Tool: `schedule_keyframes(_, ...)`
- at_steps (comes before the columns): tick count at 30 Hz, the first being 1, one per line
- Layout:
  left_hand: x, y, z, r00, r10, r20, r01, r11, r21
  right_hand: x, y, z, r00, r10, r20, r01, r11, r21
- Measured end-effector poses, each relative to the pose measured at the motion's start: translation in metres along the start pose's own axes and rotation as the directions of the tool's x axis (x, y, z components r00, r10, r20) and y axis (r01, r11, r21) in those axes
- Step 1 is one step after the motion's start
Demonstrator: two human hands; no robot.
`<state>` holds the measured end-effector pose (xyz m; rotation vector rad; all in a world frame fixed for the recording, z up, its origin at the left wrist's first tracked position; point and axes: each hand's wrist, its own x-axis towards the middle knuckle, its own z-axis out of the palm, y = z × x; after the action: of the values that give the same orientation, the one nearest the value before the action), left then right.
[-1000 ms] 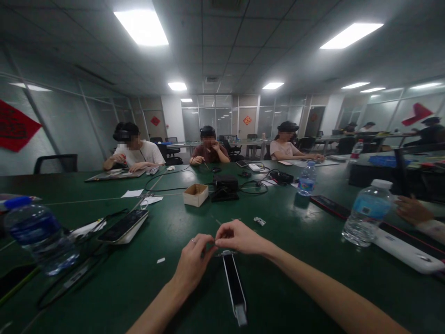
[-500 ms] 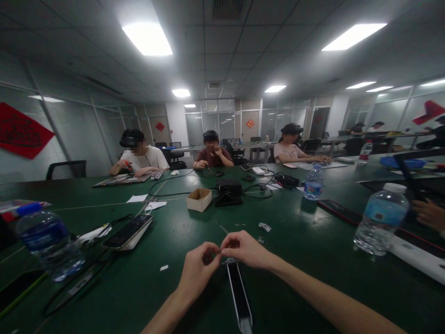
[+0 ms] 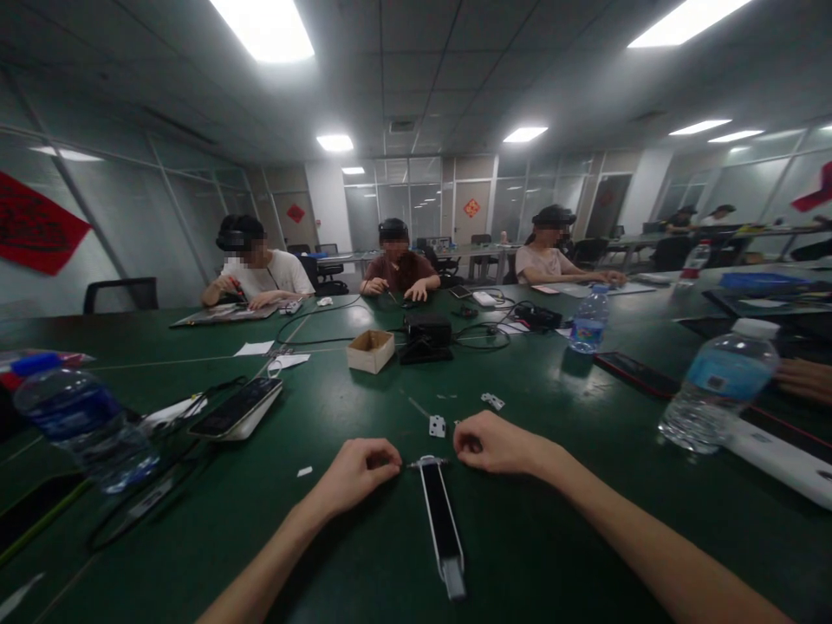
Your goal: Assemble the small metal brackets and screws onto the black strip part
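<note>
A long, narrow device with a black strip and a pale frame (image 3: 442, 511) lies on the green table between my hands. At its far end sits a thin metallic crosspiece (image 3: 427, 463). My left hand (image 3: 360, 472) is just left of the crosspiece, thumb and fingers drawn together at the tips. On the other side, my right hand (image 3: 497, 444) rests with curled, closed fingers. Whether either holds something small I cannot make out. Just beyond the device lies a small pale plate with dark holes (image 3: 437, 425). A similar pale piece (image 3: 492, 401) lies past my right hand.
Farther ahead stand an open box (image 3: 370, 352) and a black device (image 3: 425, 334) among cables. Left are a phone (image 3: 237, 407) and a water bottle (image 3: 81, 425); right, two more bottles (image 3: 718, 386) (image 3: 588, 321). Several people sit around; a co-worker's hand (image 3: 806, 381) shows at far right.
My hands have moved apart from where they met above the device's far end. The small holed plate now shows between them. The view has tilted down slightly.
</note>
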<state>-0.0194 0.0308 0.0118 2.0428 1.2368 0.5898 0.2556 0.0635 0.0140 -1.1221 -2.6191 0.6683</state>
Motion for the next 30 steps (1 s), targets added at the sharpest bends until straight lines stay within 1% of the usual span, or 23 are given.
schedule_keyframes(2,0.0,0.002,0.003,1.0,0.009,0.003,-0.009,0.999,0.044,-0.001,-0.001,0.001,1.0,0.0,0.025,0.001,1.0,-0.024)
schedule_keyframes(4,0.0,0.005,0.005,1.0,0.025,-0.01,-0.024,0.997,0.067,-0.002,-0.004,0.002,1.0,-0.019,0.009,0.019,0.997,-0.069)
schedule_keyframes(8,-0.001,0.01,0.01,0.998,0.046,-0.039,-0.044,0.998,0.046,-0.003,-0.01,0.004,0.997,-0.072,-0.032,0.067,0.991,-0.117)
schedule_keyframes(14,-0.001,0.008,0.015,0.994,0.037,-0.099,-0.035,0.999,0.027,-0.003,-0.018,0.003,0.998,-0.062,-0.03,0.059,0.993,-0.101)
schedule_keyframes(20,-0.001,0.004,0.017,0.993,0.06,-0.1,-0.057,0.998,0.036,-0.003,-0.019,0.005,0.995,-0.08,-0.056,0.074,0.992,-0.098)
schedule_keyframes(25,0.0,0.004,0.02,0.991,0.063,-0.119,-0.057,0.997,0.05,-0.003,-0.019,0.005,0.997,-0.069,-0.043,0.065,0.993,-0.099)
schedule_keyframes(30,-0.001,0.006,0.021,0.989,0.057,-0.138,-0.052,0.998,0.041,-0.003,-0.019,0.005,0.998,-0.06,-0.033,0.058,0.996,-0.066)
